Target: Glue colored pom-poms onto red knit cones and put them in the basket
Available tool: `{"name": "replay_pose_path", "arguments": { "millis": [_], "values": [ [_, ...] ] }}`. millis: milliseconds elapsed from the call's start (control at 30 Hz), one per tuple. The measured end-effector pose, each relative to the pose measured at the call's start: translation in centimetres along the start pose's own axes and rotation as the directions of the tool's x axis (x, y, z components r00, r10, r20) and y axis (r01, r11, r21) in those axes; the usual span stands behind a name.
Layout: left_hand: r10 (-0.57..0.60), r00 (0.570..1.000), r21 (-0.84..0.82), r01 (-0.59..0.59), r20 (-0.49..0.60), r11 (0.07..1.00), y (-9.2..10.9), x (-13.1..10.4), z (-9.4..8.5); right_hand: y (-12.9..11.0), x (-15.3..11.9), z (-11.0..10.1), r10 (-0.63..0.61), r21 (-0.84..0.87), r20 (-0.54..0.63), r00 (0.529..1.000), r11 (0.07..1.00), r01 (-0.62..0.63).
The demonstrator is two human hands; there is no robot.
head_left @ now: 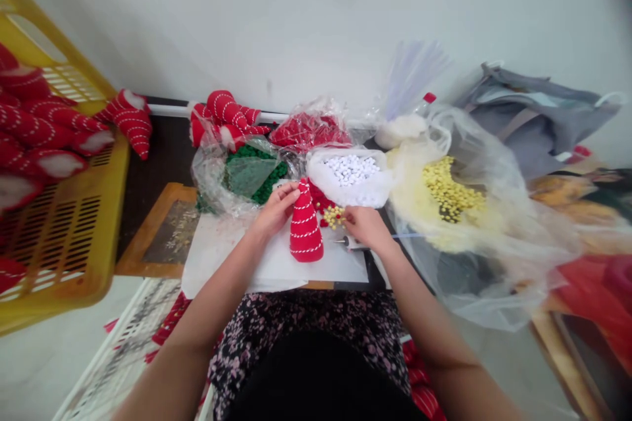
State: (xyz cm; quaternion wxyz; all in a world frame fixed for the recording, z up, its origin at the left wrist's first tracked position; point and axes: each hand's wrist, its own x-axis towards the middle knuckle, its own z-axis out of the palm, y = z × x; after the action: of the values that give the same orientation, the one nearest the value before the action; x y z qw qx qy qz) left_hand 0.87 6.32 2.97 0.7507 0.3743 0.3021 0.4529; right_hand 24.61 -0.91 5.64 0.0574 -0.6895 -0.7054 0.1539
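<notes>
My left hand [279, 208] pinches the narrow tip of a red fabric cone [306, 230] with white twisted cord wound round it. The cone stands tip up over the white paper [261, 263]. Beside it lies a small pile of yellow beads [333, 216] with a few red ones among them. My right hand [366, 225] has its fingers closed at the right edge of this pile; what they hold, if anything, is hidden. Just under that hand sits a white tool with a thin pointed tip [351, 243].
Bags of green pompoms [257, 171], white pieces [349, 171], red pieces [311, 131] and yellow beads [451, 191] line the table. More red cones [232, 115] lie behind. A yellow basket [106, 250] full of cones stands left; a grey bag [538, 112] rests right.
</notes>
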Motion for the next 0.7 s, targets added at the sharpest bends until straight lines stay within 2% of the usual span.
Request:
{"name": "replay_pose_path", "arguments": {
  "millis": [100,167,233,333,433,700],
  "values": [
    [-0.001,1.000,-0.001,0.001,0.002,1.000,-0.3,0.2,-0.2,1.1,-0.4,-0.3,0.022,0.138,-0.135,0.991,0.990,-0.003],
    [-0.007,1.000,-0.009,0.007,0.003,1.000,-0.5,0.3,-0.2,1.2,-1.0,-0.5,0.016,0.326,-0.248,0.969,0.943,0.068],
    [-0.012,1.000,-0.021,0.012,-0.001,1.000,-0.5,0.3,-0.2,0.4,-1.7,-0.7,0.005,0.526,-0.306,0.952,0.835,0.165],
    [-0.017,1.000,-0.030,0.017,-0.004,0.999,-0.5,0.3,0.0,-1.8,-2.7,-0.7,0.003,0.724,-0.293,0.956,0.653,0.220],
    [-0.008,1.000,-0.029,0.008,-0.002,1.000,-0.4,0.2,0.1,-3.8,-3.1,-0.5,-0.023,0.779,-0.253,0.967,0.588,0.218],
    [-0.004,1.000,-0.004,0.004,-0.003,1.000,-0.5,0.1,0.0,-5.2,-2.3,0.9,-0.109,0.740,-0.278,0.954,0.609,0.285]
  ]
}}
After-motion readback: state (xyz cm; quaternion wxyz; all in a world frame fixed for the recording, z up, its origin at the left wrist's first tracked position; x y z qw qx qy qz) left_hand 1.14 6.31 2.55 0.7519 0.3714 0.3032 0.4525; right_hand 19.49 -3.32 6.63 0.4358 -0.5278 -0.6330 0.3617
